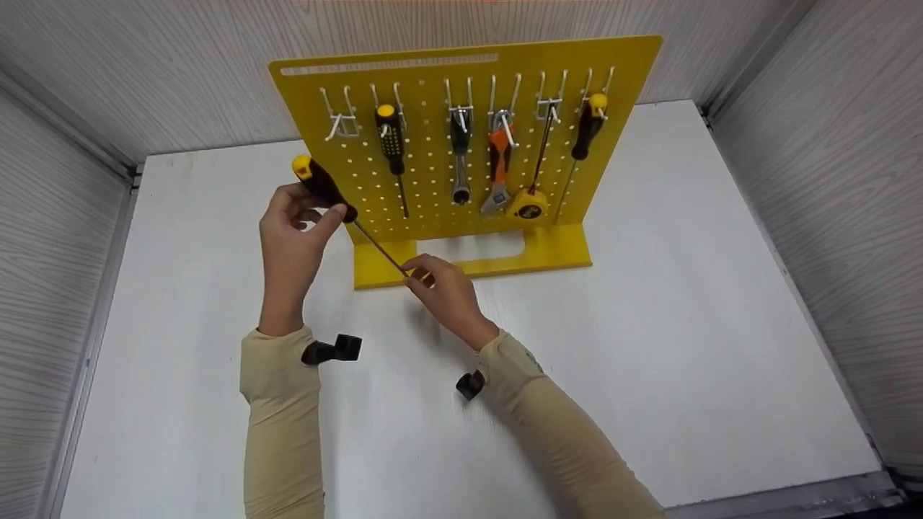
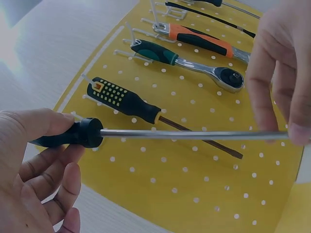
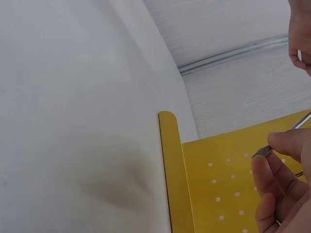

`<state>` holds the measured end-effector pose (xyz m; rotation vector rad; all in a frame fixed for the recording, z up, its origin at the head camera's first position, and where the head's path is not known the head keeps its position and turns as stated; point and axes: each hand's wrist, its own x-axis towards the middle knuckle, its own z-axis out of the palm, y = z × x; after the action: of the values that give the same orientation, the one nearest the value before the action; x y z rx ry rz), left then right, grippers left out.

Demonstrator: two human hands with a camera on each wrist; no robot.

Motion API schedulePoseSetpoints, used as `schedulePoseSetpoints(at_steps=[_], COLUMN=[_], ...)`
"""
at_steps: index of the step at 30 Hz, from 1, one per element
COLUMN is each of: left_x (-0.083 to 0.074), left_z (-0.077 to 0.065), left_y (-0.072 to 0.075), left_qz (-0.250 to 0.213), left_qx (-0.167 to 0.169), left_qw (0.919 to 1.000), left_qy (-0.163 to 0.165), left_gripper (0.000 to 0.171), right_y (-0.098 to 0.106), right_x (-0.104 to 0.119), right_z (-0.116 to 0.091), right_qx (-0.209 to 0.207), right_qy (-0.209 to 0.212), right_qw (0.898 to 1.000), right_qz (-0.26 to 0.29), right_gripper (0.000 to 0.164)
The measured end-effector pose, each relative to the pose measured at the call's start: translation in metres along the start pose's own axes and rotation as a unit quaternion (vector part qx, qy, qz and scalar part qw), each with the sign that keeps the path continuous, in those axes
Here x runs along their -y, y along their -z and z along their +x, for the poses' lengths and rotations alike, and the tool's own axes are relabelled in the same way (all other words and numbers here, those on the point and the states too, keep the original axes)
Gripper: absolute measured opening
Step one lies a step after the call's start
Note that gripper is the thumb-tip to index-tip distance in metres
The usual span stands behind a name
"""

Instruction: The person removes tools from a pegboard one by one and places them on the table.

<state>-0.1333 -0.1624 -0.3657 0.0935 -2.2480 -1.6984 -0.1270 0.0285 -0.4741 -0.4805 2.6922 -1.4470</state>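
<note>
A long screwdriver (image 1: 324, 185) with a black and yellow handle is held slantwise in front of the yellow pegboard (image 1: 433, 166). My left hand (image 1: 292, 231) grips its handle between thumb and fingers, also seen in the left wrist view, where the steel shaft (image 2: 194, 136) runs across. Down at the other end, my right hand (image 1: 447, 292) pinches the shaft close to its tip; in the right wrist view the flat blade tip (image 3: 262, 151) sticks out past the thumb and forefinger. The leftmost white hook (image 1: 339, 126) on the board carries nothing.
Hanging on the other hooks are a shorter screwdriver (image 1: 390, 144), a ratchet wrench (image 1: 460, 158), an orange adjustable wrench (image 1: 499, 162), a yellow tape measure (image 1: 530, 205) and another long screwdriver (image 1: 590, 130). The board stands on a white table (image 1: 685, 324) between pale wood-grain walls (image 1: 851, 144).
</note>
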Motion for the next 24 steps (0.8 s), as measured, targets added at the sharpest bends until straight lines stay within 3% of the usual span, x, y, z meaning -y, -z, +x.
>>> schedulePoseSetpoints(at_steps=[11, 18, 24], left_x=[0.012, 0.021, 0.027], left_z=[-0.011, -0.017, -0.020], left_y=[0.008, 0.015, 0.020], left_qz=[-0.037, -0.044, -0.049], left_qx=[-0.010, -0.014, -0.013], left_qw=[0.9993, 0.9988, 0.9983], left_qy=[-0.001, 0.016, 0.030], left_gripper=[0.031, 0.026, 0.027], right_y=[0.012, 0.020, 0.029], right_x=[-0.014, -0.020, -0.022], right_z=[0.000, -0.001, -0.001], right_qx=[-0.026, -0.029, -0.042], right_qy=[0.035, -0.001, -0.003], right_qw=[0.997, 0.985, 0.983], right_qz=[0.062, 0.169, 0.179], right_gripper=[0.017, 0.014, 0.014])
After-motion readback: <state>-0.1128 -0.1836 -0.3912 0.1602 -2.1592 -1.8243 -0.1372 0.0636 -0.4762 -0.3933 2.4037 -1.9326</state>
